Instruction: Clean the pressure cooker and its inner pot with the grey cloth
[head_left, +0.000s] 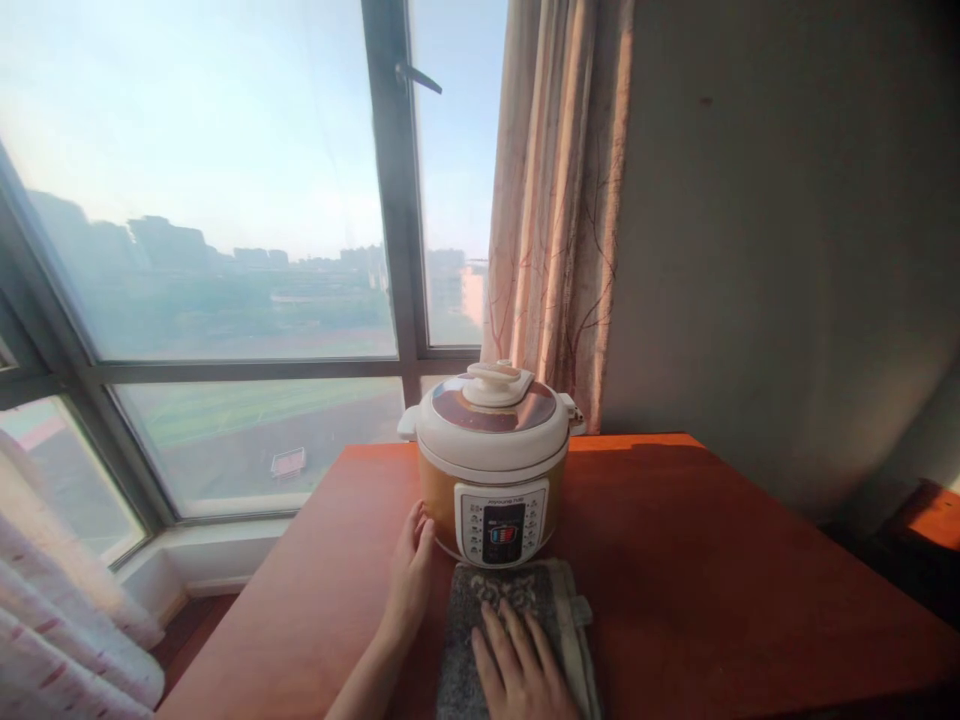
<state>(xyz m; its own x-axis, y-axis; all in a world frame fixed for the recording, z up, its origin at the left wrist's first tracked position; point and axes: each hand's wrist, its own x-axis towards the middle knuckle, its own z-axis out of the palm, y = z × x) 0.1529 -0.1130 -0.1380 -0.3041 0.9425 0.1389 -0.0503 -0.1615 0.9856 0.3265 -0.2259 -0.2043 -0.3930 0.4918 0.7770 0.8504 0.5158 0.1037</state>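
Note:
A white and gold electric pressure cooker [491, 470] stands upright on the table, its lid on and its control panel facing me. My left hand [412, 560] is at the cooker's lower left side, fingers stretched forward and seemingly resting against it. In front of the cooker lies a folded grey towel [461, 650] with a patterned band and a small tag at its right edge. Flat on this towel rests my right hand [517, 665], its fingers a little spread and holding nothing.
The reddish-brown wooden table [675, 570] reaches to the window [247, 250]. A beige curtain [555, 200] hangs behind the cooker, and a grey wall [765, 250] stands to the right. Another light curtain [67, 620] hangs at lower left.

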